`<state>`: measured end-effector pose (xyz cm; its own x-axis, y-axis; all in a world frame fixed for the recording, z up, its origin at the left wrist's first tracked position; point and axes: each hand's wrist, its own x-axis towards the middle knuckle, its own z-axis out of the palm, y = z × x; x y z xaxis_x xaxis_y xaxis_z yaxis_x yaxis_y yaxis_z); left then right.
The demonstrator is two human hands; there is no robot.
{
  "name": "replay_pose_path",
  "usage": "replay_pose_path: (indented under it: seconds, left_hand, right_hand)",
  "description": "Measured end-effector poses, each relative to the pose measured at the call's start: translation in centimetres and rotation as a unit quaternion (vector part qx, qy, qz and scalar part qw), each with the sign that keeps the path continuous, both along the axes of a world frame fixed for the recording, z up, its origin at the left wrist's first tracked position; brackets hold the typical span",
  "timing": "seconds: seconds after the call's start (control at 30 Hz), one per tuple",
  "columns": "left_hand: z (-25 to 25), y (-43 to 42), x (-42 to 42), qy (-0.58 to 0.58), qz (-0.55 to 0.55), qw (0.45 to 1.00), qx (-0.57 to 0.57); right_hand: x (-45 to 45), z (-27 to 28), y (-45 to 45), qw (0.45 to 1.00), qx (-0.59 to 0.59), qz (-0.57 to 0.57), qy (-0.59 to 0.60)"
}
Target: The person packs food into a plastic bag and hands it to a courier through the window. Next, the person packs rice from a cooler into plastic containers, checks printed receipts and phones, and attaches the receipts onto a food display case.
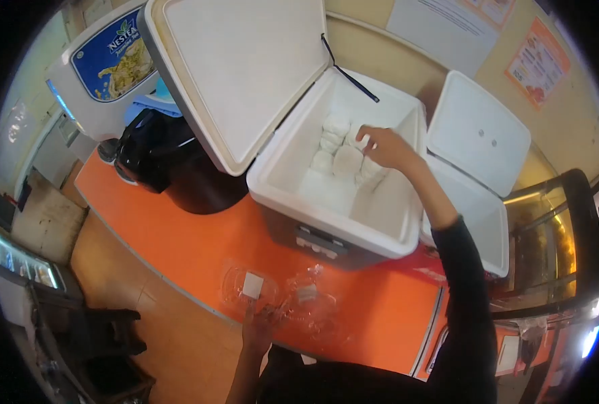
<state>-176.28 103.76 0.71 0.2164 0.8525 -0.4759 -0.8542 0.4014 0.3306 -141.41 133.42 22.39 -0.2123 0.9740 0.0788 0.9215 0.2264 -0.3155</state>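
Note:
Inside the large white cooler (289, 192), several round white bundles (348, 161) sit piled toward the back. My right hand (388, 147) reaches in over them with its fingers curved and apart, and I see nothing clearly gripped. Down on the orange counter, my left hand (258, 326) is at the near edge of a clear plastic container (231, 286) with a white square label (252, 285). Its index finger is stretched out toward the label. Beside it lies a second clear plastic container (313, 306), also labelled.
The cooler's raised lid (239, 74) leans left, near a black round appliance (192, 168) and a Nestea dispenser (114, 54). A smaller open cooler (471, 229) and a lit glass cabinet (549, 242) are at right. The counter (198, 249) has a curved front edge.

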Motion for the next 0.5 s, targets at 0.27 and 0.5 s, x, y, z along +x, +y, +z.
replay_pose_path:
  seconds: [0.27, 0.5]
  left_hand:
    - [-4.0, 3.5, -3.0, -0.047, 0.003, 0.997, 0.067]
    - [-3.4, 5.7, -2.6, -0.104, -0.036, 0.992, 0.065]
  right_hand:
    - [-3.0, -14.6, 14.0, 0.945, -0.168, 0.131, -0.248]
    - [-6.0, -20.8, 16.4, 0.923, -0.162, -0.038, -0.346]
